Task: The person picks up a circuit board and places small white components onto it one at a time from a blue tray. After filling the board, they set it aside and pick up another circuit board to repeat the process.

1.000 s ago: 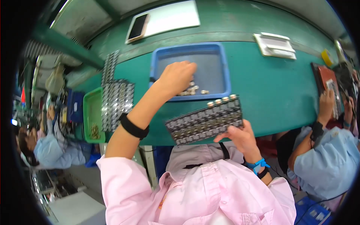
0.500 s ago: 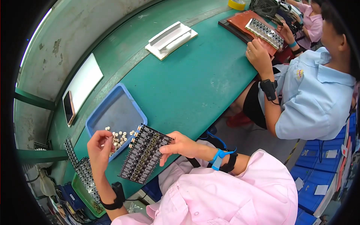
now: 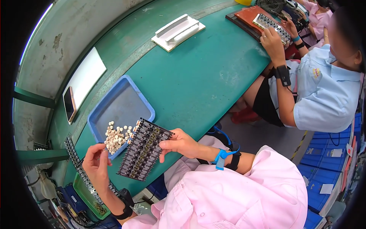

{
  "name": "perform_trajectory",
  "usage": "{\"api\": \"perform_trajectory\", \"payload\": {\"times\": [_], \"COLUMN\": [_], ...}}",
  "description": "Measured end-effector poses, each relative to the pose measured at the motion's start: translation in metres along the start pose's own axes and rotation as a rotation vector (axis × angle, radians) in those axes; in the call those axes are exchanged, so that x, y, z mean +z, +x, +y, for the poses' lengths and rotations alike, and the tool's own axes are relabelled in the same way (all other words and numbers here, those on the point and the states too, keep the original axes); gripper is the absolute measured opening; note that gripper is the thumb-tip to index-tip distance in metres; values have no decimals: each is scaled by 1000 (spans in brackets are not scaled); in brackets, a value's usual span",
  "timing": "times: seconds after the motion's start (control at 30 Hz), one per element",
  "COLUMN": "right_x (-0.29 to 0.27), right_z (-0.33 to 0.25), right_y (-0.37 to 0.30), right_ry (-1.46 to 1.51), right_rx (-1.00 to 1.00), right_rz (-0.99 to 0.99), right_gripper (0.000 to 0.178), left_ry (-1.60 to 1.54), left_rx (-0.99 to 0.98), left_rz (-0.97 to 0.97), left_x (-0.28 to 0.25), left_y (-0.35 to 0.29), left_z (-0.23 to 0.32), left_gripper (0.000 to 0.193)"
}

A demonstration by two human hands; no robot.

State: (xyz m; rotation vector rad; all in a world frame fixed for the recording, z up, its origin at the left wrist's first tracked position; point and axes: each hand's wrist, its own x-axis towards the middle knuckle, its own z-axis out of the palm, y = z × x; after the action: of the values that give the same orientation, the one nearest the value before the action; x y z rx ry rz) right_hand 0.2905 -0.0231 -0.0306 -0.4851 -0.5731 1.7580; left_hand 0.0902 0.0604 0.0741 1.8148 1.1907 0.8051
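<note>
My right hand (image 3: 181, 145) grips the edge of a black circuit board panel (image 3: 143, 152), thumb on top, holding it tilted beside the blue tray. Small white parts stand along the panel's far-left edge. In the near corner of the blue tray (image 3: 146, 102) lies a heap of small white connectors (image 3: 115, 140). My left hand (image 3: 96, 164) is at the tray's near-left rim, thumb and fingers pinched together. Whatever is between those fingertips is too small to make out.
More black board panels (image 3: 74, 152) lie at the left, by a green tray (image 3: 82, 187) with small metal parts. A phone (image 3: 69, 105) rests on a white sheet (image 3: 85, 78). Beyond is a white slotted fixture (image 3: 178, 32). A co-worker (image 3: 305, 87) at the right handles another board.
My left hand has drawn back left and down from over the heap, uncovering more of the connectors. The panel stays in my right hand, and the whole view has shifted slightly.
</note>
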Motion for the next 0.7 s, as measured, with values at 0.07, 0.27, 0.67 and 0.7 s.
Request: {"api": "perform_trajectory", "payload": {"times": [0.07,0.27,0.67,0.7], "right_x": [2,3,-1,2], "right_z": [1,-1,1,4], "right_y": [1,3,5,7], "right_ry": [-5,5,47,62], "right_rx": [-9,-45,-58,-41], "right_rz": [12,11,-5,-22], "right_gripper": [20,22,23,24], "left_ry": [-12,-141,-165,-143], "left_rx": [-12,55,52,42], "left_rz": [-9,28,162,184], "left_x": [-4,-9,-12,-15], "left_y": [-2,-8,-24,-31], "left_z": [-4,-10,-14,-15], "left_gripper": [11,8,10,10]}}
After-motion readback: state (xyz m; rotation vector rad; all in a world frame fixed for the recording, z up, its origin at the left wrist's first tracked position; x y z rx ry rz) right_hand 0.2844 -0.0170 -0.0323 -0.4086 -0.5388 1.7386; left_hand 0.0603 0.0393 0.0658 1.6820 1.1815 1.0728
